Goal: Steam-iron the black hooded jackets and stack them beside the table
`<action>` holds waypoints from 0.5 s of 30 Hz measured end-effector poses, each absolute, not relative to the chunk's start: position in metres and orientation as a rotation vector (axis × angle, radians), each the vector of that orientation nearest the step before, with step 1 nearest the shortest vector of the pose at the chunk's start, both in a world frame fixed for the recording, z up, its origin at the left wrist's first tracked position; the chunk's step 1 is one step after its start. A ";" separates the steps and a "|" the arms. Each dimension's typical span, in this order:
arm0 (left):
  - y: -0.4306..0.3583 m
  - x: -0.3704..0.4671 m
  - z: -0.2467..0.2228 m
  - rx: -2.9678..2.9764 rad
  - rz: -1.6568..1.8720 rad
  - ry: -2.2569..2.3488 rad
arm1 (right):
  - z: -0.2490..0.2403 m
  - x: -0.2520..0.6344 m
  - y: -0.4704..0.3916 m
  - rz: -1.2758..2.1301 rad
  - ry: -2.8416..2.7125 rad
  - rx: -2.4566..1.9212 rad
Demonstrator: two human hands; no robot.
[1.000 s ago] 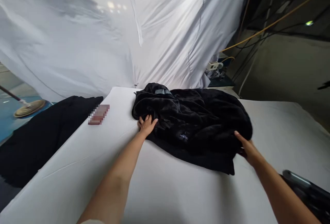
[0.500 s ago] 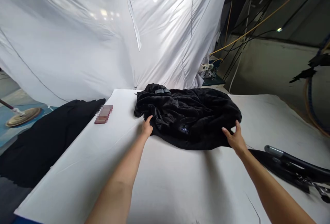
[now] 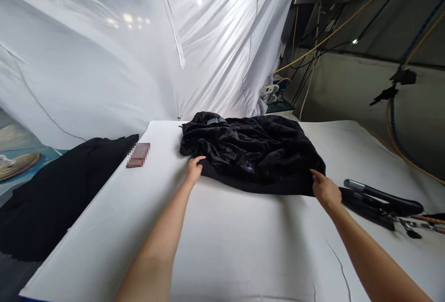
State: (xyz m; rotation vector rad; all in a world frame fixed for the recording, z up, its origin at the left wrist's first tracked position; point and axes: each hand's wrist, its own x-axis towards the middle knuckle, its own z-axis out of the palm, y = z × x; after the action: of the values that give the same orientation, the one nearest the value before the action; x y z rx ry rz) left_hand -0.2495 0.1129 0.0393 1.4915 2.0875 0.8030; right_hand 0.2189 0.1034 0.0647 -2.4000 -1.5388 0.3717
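Observation:
A black plush garment [image 3: 257, 153] lies bunched on the white-covered table [image 3: 236, 237], its smooth hem band along the near side. A small label shows near the hem, and a grey printed tag sits at the far left of the cloth. My left hand [image 3: 193, 170] pinches the hem's left end between thumb and fingers. At the opposite end, my right hand [image 3: 326, 190] grips the hem's right corner, with some fingers hidden from view. Between the hands the hem runs fairly straight.
Right of my right hand lies a black steam iron [image 3: 378, 204] with a long handle and hose fittings. A blurred reddish-brown object [image 3: 139, 155] rests at the table's left edge. Black fabric [image 3: 69, 186] is heaped beyond that edge. White sheeting [image 3: 114, 61] hangs behind.
My right hand has closed on the hem's right corner, where thumb and finger were spread before. The hem is straighter and flatter now. The camera view has turned slightly to the right.

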 end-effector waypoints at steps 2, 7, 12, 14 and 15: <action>0.091 -0.265 0.040 1.632 0.671 2.095 | 0.071 0.216 0.088 0.304 -1.519 -2.516; 0.038 -0.268 0.039 1.473 -0.230 2.079 | 0.044 0.217 0.047 0.502 -1.507 -2.719; 0.037 -0.195 0.055 2.014 -0.095 2.187 | 0.039 0.224 0.042 0.492 -1.393 -2.605; 0.037 -0.157 0.054 2.294 0.145 1.662 | 0.045 0.223 0.043 0.498 -1.372 -2.592; 0.035 -0.139 0.051 2.352 0.214 1.408 | 0.048 0.223 0.043 0.493 -1.369 -2.610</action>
State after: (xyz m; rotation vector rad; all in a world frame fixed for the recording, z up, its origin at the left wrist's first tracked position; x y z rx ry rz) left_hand -0.1387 0.0353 0.0507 2.3523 1.4079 0.2143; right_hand 0.2227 0.0431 0.0478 -2.6099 -1.3695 0.4931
